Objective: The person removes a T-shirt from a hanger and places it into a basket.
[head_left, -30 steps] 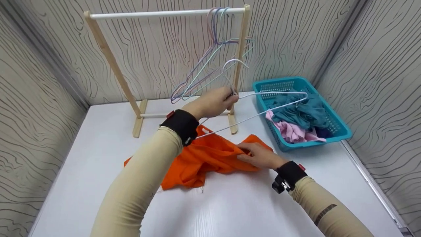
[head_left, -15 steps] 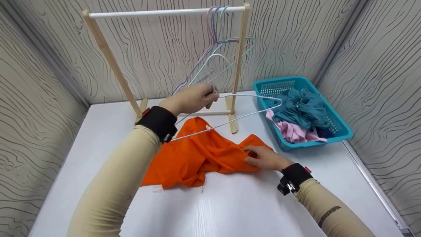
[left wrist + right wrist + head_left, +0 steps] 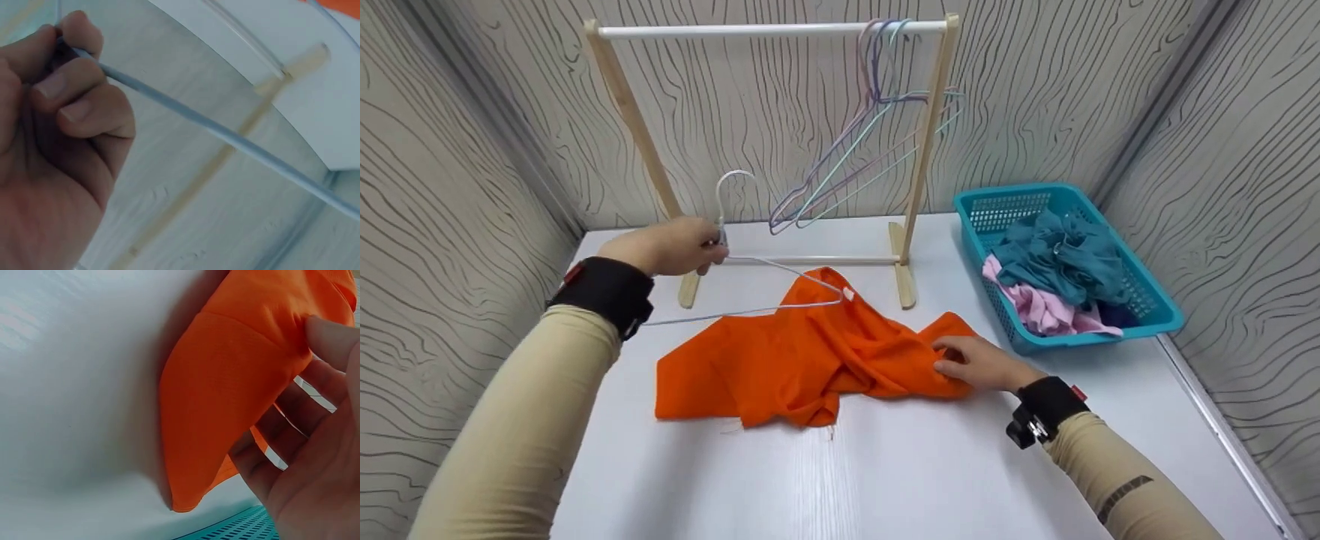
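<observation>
My left hand (image 3: 671, 246) grips a pale wire clothes hanger (image 3: 733, 173) just below its hook, out at the left in the head view. Curled fingers close round the hanger's neck in the left wrist view, and one sloping arm (image 3: 191, 116) of it runs off to the right. An orange garment (image 3: 780, 360) lies rumpled on the white table, with a small white label at its upper edge. The hanger's right end overlaps the garment in the head view. My right hand (image 3: 979, 362) pinches the garment's right part between thumb and fingers; the fingertips are behind the cloth (image 3: 225, 377).
A wooden rack with a white rail (image 3: 735, 31) stands at the back, several pastel hangers (image 3: 840, 161) on its right end. Right of it sits a teal basket (image 3: 1166, 322) holding teal cloth (image 3: 1061, 255), pink cloth (image 3: 1042, 309) and something dark blue. Patterned walls close in the sides.
My left hand has carried the hanger left and slightly down, uncovering more of the orange garment's left part. My right hand stays at the garment's right side. The head view has shifted slightly.
</observation>
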Demonstrator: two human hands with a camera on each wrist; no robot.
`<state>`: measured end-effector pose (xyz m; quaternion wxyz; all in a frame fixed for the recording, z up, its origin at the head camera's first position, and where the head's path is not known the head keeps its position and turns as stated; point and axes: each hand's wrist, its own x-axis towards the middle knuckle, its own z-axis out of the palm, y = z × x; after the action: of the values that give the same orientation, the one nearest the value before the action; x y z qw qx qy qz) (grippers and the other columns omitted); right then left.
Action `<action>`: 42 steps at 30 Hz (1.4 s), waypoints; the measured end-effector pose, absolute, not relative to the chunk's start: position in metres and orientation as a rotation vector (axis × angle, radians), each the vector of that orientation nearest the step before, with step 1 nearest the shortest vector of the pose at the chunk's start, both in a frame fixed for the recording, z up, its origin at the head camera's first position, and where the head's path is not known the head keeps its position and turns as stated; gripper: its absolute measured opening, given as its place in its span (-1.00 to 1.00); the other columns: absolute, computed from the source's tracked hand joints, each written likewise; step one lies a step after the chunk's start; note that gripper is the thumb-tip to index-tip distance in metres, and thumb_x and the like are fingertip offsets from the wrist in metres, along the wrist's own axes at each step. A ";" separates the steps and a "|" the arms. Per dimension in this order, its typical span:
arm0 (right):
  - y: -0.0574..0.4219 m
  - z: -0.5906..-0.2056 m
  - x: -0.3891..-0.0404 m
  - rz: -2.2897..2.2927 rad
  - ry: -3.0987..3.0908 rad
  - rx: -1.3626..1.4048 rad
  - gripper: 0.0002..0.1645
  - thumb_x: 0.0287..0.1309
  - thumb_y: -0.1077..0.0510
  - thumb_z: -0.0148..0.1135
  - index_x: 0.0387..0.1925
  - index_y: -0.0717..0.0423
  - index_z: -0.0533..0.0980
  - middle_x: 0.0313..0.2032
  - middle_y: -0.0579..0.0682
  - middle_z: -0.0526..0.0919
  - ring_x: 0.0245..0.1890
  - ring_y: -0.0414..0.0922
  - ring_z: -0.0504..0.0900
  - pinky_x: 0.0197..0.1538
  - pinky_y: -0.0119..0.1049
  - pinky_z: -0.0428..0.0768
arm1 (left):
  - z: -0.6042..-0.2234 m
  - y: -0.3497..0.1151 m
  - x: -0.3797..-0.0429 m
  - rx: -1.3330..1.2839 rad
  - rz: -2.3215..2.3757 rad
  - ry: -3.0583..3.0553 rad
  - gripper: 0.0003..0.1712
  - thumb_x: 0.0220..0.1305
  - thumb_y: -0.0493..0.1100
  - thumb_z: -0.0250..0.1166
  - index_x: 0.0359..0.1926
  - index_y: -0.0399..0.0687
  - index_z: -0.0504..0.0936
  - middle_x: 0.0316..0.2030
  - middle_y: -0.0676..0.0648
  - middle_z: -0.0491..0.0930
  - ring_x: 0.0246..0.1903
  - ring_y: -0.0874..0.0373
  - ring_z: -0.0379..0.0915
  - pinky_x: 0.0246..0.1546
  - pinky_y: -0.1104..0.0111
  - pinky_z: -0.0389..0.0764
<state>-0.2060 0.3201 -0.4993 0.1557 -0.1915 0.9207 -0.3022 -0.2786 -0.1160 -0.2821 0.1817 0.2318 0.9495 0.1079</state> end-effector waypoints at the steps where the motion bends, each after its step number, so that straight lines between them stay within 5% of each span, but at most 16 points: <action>1: 0.320 -0.499 -0.206 -0.867 2.635 -0.536 -0.57 0.34 -0.02 0.16 0.13 0.11 0.50 -0.20 -0.03 0.61 -0.18 -0.12 0.51 -0.04 -0.23 0.52 | -0.279 -0.123 -0.278 0.616 0.285 2.680 -0.72 0.48 -0.14 0.00 -0.09 -0.23 0.56 -0.24 -0.20 0.61 -0.24 -0.03 0.48 -0.12 0.11 0.52; 5: 0.322 -0.497 -0.206 -0.877 2.638 -0.506 -0.58 0.34 -0.02 0.15 0.12 0.11 0.50 -0.19 -0.03 0.62 -0.17 -0.11 0.51 -0.03 -0.20 0.52 | -0.262 -0.145 -0.281 0.472 0.267 2.728 -0.70 0.47 -0.19 0.01 0.04 -0.27 0.54 -0.10 -0.31 0.62 -0.06 -0.16 0.52 0.00 -0.06 0.50; 11: 0.319 -0.495 -0.208 -0.876 2.634 -0.514 -0.59 0.36 -0.02 0.13 0.12 0.10 0.50 -0.17 -0.02 0.62 -0.16 -0.11 0.52 -0.02 -0.19 0.52 | -0.226 -0.157 -0.294 0.357 0.192 2.934 -0.62 0.52 -0.16 -0.09 0.09 -0.29 0.54 0.01 -0.38 0.55 -0.10 -0.19 0.44 -0.04 -0.05 0.46; 19: 0.324 -0.485 -0.203 -0.883 2.613 -0.446 -0.61 0.37 -0.02 0.10 0.13 0.05 0.50 -0.15 -0.01 0.60 -0.14 -0.09 0.50 -0.03 -0.20 0.51 | -0.179 -0.124 -0.316 0.210 -0.069 3.184 -0.35 0.57 0.04 -0.31 0.08 -0.43 0.50 -0.30 -0.37 0.55 -0.30 -0.25 0.51 -0.15 -0.08 0.54; 25: 0.325 -0.477 -0.198 -0.890 2.597 -0.384 -0.60 0.38 -0.04 0.09 0.15 0.01 0.49 -0.13 -0.03 0.58 -0.12 -0.08 0.49 -0.04 -0.22 0.51 | -0.153 -0.099 -0.331 0.086 -0.018 3.221 -0.28 0.56 0.08 -0.34 0.11 -0.53 0.43 -0.19 -0.43 0.50 -0.20 -0.28 0.50 -0.03 -0.09 0.55; 28: 0.327 -0.476 -0.195 -0.894 2.608 -0.405 -0.60 0.38 -0.03 0.09 0.14 0.03 0.49 -0.14 -0.02 0.59 -0.12 -0.09 0.50 -0.05 -0.23 0.52 | -0.154 -0.087 -0.344 0.070 -0.026 3.232 -0.29 0.56 0.08 -0.33 0.16 -0.52 0.40 -0.06 -0.47 0.53 -0.10 -0.32 0.52 -0.08 -0.05 0.58; 35: 0.335 -0.482 -0.189 -0.915 2.608 -0.385 -0.58 0.38 -0.04 0.10 0.14 0.08 0.49 -0.15 -0.03 0.60 -0.14 -0.11 0.50 -0.06 -0.29 0.53 | -0.187 -0.063 -0.367 0.025 -0.001 3.194 -0.43 0.55 -0.03 -0.22 0.11 -0.46 0.48 -0.28 -0.25 0.48 -0.41 -0.01 0.39 -0.55 0.31 0.45; 42: 0.334 -0.488 -0.188 -0.886 2.614 -0.359 -0.61 0.37 -0.04 0.10 0.11 0.04 0.51 -0.19 -0.09 0.60 -0.16 -0.13 0.51 -0.05 -0.23 0.53 | -0.213 -0.051 -0.368 0.081 0.045 3.156 -0.56 0.45 -0.20 -0.11 0.11 -0.43 0.51 -0.18 -0.33 0.56 -0.35 -0.07 0.42 -0.50 0.25 0.47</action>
<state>-0.1883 0.3345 -0.4883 0.1783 -0.1268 0.9241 -0.3133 -0.3683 -0.0507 -0.2126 -0.0078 0.0255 0.9995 0.0143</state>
